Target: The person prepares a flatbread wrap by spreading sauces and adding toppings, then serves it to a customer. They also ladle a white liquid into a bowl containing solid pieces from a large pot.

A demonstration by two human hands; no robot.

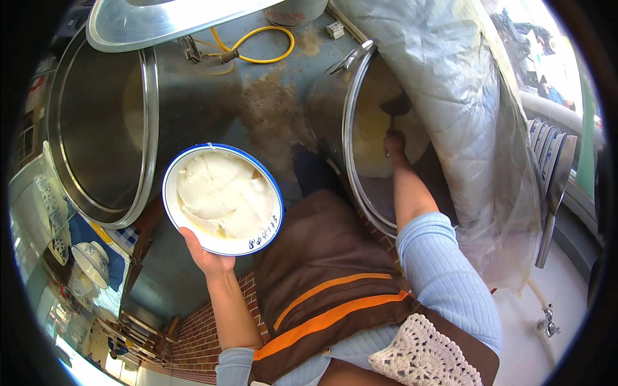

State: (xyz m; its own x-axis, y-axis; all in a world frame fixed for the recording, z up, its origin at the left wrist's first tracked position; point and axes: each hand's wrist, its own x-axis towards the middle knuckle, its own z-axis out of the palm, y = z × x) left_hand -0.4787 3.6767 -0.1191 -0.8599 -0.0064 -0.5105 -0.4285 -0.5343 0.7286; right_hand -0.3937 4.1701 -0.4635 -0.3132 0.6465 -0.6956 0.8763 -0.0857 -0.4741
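Note:
My left hand (212,255) holds up a white bowl (169,205) with a blue rim, its thumb over the near edge. Soft white curd (222,193), like tofu pudding, fills much of the bowl, with a little pale liquid around it. Down inside a large metal vat (348,159) on the right, my right hand (394,143) grips the handle of a ladle (397,103). The dark ladle head points away from me, over pale yellowish-white contents (372,144). Shade in the vat hides the finer detail there.
A second large metal vat (149,140) stands at left, beneath a shiny metal lid (193,24). A yellow hose (268,30) loops behind. Quilted plastic-covered padding (434,62) leans over the right vat. Stacked bowls (548,144) stand far right; a patterned bowl (91,263) sits left.

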